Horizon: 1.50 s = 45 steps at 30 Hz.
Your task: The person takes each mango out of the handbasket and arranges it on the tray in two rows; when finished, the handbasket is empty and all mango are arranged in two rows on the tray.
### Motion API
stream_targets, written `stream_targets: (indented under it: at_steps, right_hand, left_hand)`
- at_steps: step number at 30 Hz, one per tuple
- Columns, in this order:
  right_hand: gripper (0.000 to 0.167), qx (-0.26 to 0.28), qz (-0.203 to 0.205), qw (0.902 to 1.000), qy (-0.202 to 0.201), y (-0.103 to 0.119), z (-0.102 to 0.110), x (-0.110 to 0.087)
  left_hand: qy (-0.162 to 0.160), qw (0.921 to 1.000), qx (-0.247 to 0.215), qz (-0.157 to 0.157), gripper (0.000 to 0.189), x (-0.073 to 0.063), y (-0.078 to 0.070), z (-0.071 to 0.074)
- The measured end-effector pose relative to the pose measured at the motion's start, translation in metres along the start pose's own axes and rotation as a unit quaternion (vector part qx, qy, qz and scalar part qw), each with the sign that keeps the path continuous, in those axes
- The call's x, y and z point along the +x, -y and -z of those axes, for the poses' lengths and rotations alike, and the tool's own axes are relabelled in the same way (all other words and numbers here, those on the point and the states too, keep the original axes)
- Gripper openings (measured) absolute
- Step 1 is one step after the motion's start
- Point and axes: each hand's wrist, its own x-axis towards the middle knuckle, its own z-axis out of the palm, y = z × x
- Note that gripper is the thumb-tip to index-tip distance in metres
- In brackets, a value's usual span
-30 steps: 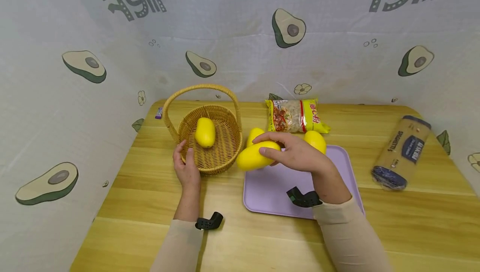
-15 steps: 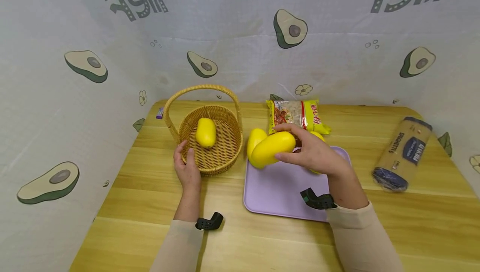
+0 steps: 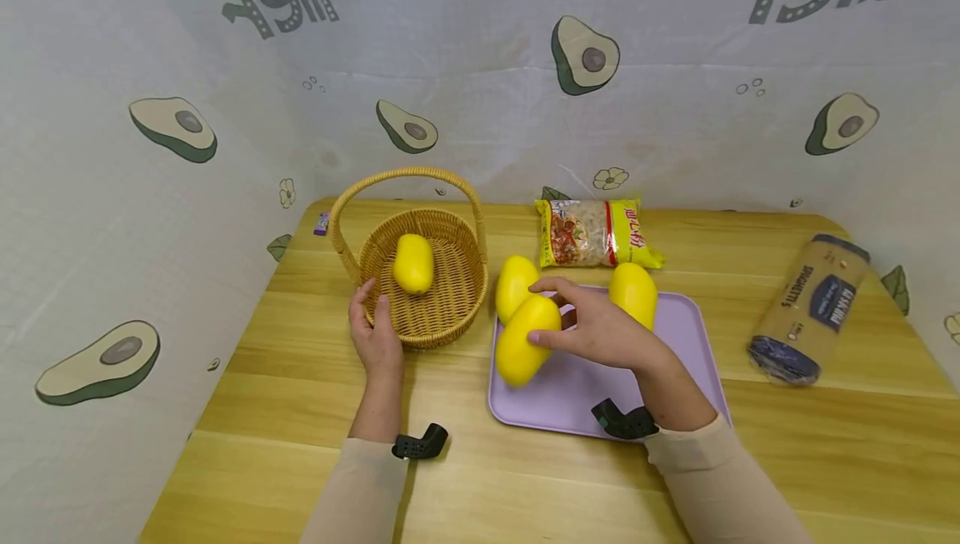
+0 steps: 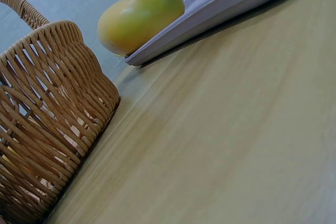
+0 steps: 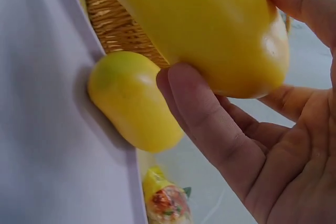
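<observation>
In my right hand (image 3: 592, 327) is a yellow mango (image 3: 528, 340), pinched between thumb and fingers over the front left part of the lilac tray (image 3: 570, 398). The right wrist view shows the thumb pressing one side of this mango (image 5: 205, 30). Just behind it, a second mango (image 3: 516, 284) lies at the tray's back left corner. A third mango (image 3: 633, 290) rests at the tray's back edge, partly behind the right hand. My left hand (image 3: 377, 340) rests against the front left side of a wicker basket (image 3: 450, 327), fingers extended. One mango (image 3: 413, 263) lies inside the basket.
Behind the tray lies a yellow food packet (image 3: 588, 232). A spaghetti pack (image 3: 810, 308) is at the right of the wooden table (image 3: 465, 477). The basket's tall handle (image 3: 408, 172) arches over its opening. A small purple packet (image 3: 322, 223) sits at the back left.
My right hand carried the held mango rightward, then back left and nearer to me, turning it more upright in the head view. The left hand and basket stayed put.
</observation>
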Motion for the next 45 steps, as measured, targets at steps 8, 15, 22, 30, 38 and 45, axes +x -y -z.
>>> stream_targets:
  at_steps: [8, 15, 22, 30, 38, 45]
  right_hand:
    - [0.054, -0.020, -0.020, 0.9981, 0.055, -0.002, -0.019, 0.005]
    - [0.049, -0.032, -0.005, 0.9962, 0.080, -0.007, -0.028, 0.010]
    - [0.050, -0.066, -0.005, 0.9949, 0.077, -0.009, -0.033, 0.013]
    - [0.043, -0.077, -0.017, 0.9946, 0.067, -0.009, -0.036, 0.015]
    - [0.040, -0.081, -0.019, 0.9944, 0.066, -0.010, -0.036, 0.016]
    - [0.039, -0.087, -0.024, 0.9939, 0.063, -0.010, -0.036, 0.016]
  left_hand:
    - [0.003, 1.0000, 0.000, 0.002, 0.037, 0.000, -0.002, 0.000]
    - [0.002, 1.0000, 0.003, 0.004, 0.036, 0.000, -0.001, 0.000]
    - [-0.001, 1.0000, 0.003, 0.005, 0.037, 0.000, -0.001, 0.000]
    - [0.000, 1.0000, 0.003, 0.001, 0.037, -0.001, -0.002, 0.000]
    - [-0.004, 1.0000, -0.001, 0.000, 0.037, 0.000, -0.002, -0.001]
    - [-0.005, 1.0000, -0.003, 0.005, 0.037, 0.000, -0.001, -0.001]
